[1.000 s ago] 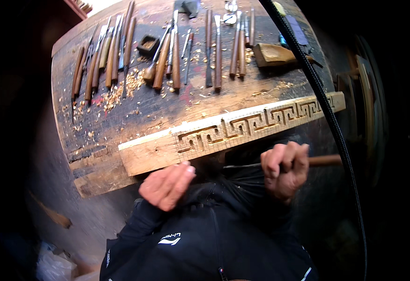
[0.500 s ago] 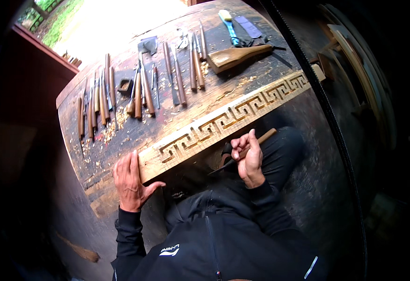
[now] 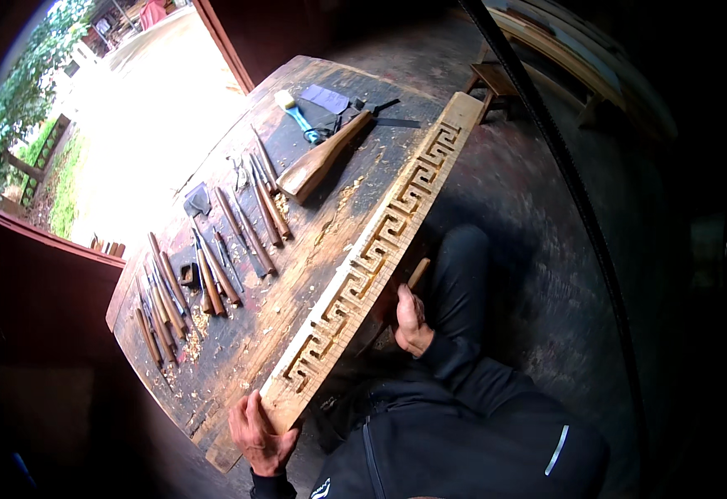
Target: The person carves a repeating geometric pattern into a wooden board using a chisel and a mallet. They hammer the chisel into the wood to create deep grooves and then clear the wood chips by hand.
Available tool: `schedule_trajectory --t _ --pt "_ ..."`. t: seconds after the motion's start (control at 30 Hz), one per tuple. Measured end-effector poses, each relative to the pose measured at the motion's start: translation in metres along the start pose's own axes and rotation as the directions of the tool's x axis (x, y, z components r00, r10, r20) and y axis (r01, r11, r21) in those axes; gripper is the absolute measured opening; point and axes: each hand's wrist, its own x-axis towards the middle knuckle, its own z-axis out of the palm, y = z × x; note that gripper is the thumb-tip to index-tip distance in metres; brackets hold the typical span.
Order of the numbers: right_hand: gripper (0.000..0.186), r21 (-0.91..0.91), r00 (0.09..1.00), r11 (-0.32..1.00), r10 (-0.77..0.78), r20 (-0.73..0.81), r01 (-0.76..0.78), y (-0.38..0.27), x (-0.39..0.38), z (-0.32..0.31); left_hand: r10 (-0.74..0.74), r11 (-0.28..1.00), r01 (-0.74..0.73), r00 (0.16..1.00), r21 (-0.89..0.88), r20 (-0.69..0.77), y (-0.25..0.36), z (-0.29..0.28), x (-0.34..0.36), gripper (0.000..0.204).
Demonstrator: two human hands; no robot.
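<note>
On plank end [image 3: 288, 391], left hand [image 3: 257, 432] now.

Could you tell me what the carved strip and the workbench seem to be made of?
The carved strip looks like pale, unfinished wood: light raw colour, a cut-through key pattern and chips lying beside it. The workbench seems to be old dark timber, worn and stained, with plank edges showing. The chisels appear to have brown wooden handles; their blades look metallic.

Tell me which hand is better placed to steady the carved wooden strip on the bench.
Left. The left hand already grips the near end of the carved strip at the workbench edge. The right hand sits below the bench edge, closed on a wooden-handled tool, so it looks occupied.
</note>
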Motion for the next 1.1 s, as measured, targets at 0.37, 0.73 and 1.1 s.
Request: schedule_trajectory --t 0.37,0.73,1.1 --pt "0.062 0.333 0.92 0.934 -0.009 0.392 -0.133 0.019 0.024 -0.007 0.009 0.998 -0.01 1.0 0.061 0.008 0.053 -0.041 -0.008 0.092" --pt "0.056 0.429 0.988 0.903 -0.031 0.149 -0.036 -0.007 0.025 -0.078 0.196 0.967 -0.143 0.948 -0.212 0.251 0.027 -0.055 0.026 0.086" --pt "0.053 0.166 0.999 0.986 -0.008 -0.043 0.015 -0.012 0.049 -0.121 0.382 0.831 -0.21 0.888 -0.514 0.255 0.058 -0.041 0.046 0.068"
